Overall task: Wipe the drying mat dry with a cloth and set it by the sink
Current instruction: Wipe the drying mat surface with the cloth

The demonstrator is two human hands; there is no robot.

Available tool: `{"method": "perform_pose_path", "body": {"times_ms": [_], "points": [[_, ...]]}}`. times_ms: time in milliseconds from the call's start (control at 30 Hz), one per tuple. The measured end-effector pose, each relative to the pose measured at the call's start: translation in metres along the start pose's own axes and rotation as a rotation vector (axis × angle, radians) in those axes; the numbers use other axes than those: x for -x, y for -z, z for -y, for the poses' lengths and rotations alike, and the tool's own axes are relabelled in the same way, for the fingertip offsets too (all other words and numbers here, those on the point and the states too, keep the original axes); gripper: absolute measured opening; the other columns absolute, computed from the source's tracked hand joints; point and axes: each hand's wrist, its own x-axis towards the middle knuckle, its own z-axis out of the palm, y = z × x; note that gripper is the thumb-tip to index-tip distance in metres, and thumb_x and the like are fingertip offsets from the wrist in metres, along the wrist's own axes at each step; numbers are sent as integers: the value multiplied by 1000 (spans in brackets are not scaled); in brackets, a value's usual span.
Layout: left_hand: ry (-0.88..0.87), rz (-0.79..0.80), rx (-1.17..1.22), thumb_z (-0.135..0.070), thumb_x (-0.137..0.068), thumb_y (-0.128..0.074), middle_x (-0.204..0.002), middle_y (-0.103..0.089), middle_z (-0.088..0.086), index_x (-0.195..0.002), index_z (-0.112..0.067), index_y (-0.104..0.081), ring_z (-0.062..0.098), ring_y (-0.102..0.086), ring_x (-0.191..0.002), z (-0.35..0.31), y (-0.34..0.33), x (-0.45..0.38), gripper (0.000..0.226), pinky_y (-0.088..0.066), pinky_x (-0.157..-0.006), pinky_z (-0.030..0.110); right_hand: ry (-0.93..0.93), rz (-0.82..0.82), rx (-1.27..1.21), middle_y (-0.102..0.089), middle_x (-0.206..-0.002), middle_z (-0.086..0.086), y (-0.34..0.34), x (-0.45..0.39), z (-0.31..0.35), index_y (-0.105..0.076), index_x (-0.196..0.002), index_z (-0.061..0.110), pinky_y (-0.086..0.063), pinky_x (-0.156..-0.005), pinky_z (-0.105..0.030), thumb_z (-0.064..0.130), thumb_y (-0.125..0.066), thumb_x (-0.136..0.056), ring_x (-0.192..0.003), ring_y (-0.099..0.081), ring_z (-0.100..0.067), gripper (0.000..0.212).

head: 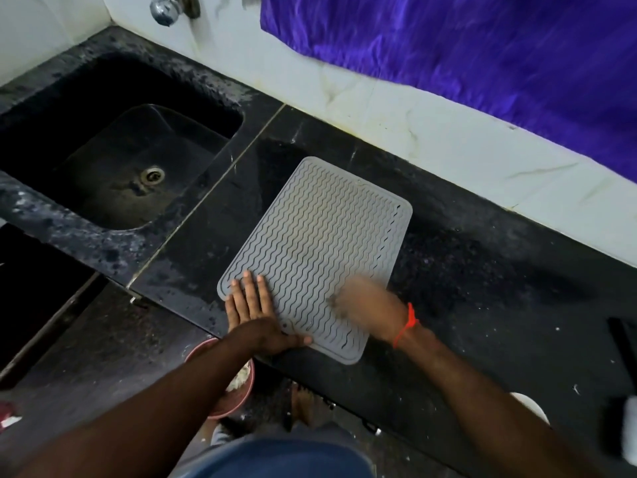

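Note:
A grey drying mat [320, 243] with wavy ridges lies flat on the black counter [482, 288], just right of the sink [113, 160]. Its near edge reaches the counter's front edge. My left hand [255, 315] rests flat on the mat's near left corner, fingers stretched out and thumb along the near edge. My right hand [365, 301] hovers over the mat's near right part and is smeared by motion blur. A small dark shape shows at its fingertips, but I cannot make out whether it holds a cloth. An orange thread circles that wrist.
A chrome tap [165, 8] sticks out of the wall above the sink. A purple fabric [482, 63] hangs on the white wall behind the counter. A pink bucket [238, 381] stands on the floor below my left arm. A dark object [624, 350] lies at the counter's right edge.

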Motion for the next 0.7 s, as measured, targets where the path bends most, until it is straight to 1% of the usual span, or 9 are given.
{"method": "perform_pose_path", "body": {"times_ms": [33,100,167,267,333,400,467,600,700], "points": [[-8,6,0,-95,-54,-58,-122,71,13,-129,-12,56,37,60,-118,0,-1,1,160,29,-109,51,-28,-1,12,-51,-104,-1,5,-7,-13,-68,-103,17,-41,-87,-22,27,-57,-83,-96,-49,-14,25],[-22,15,2,-94,-55,-59,-123,70,13,-129,-12,56,37,59,-120,0,-1,1,160,28,-110,52,-58,-4,36,-51,-105,-2,17,-26,-41,-68,-103,16,-48,-86,-30,19,-66,-81,-96,-51,-17,23],[-19,18,9,-94,-55,-60,-124,70,13,-128,-13,56,37,59,-121,0,1,1,160,28,-111,52,-109,-1,59,-52,-104,-2,29,-48,-72,-68,-103,16,-50,-87,-35,14,-71,-79,-97,-52,-19,25],[-26,29,18,-96,-52,-57,-122,71,12,-129,-13,56,37,59,-120,0,0,1,160,28,-110,52,-241,-10,50,-52,-110,-3,48,-78,-116,-68,-106,16,-47,-96,-38,12,-67,-81,-106,-51,-22,26],[-32,43,22,-98,-52,-54,-122,71,12,-128,-13,56,37,59,-120,1,-2,2,159,27,-112,53,-325,-53,48,-52,-112,-8,56,-93,-141,-68,-107,12,-45,-99,-38,8,-65,-81,-108,-53,-27,27],[-41,41,20,-98,-52,-53,-123,71,12,-128,-13,56,38,59,-121,1,-1,-1,158,26,-113,54,-388,-93,63,-51,-111,-14,65,-111,-164,-67,-108,8,-44,-99,-37,5,-63,-81,-106,-53,-32,27],[-48,39,28,-98,-52,-53,-123,70,11,-129,-14,56,37,59,-122,2,1,-2,158,26,-113,54,-437,-122,62,-49,-109,-15,72,-127,-179,-66,-106,10,-43,-96,-38,6,-62,-82,-105,-53,-35,25],[-31,53,31,-99,-50,-54,-121,72,10,-128,-15,57,37,60,-120,2,4,-2,159,29,-110,53,-514,-183,9,-48,-107,-13,72,-135,-177,-67,-101,14,-44,-94,-36,2,-61,-80,-101,-53,-33,25],[-24,71,29,-101,-40,-47,-120,72,11,-129,-14,56,38,60,-119,-2,7,-1,162,29,-109,53,-394,-264,-48,-51,-106,-6,64,-109,-136,-68,-105,17,-49,-93,-42,2,-62,-79,-100,-54,-26,30]]}}
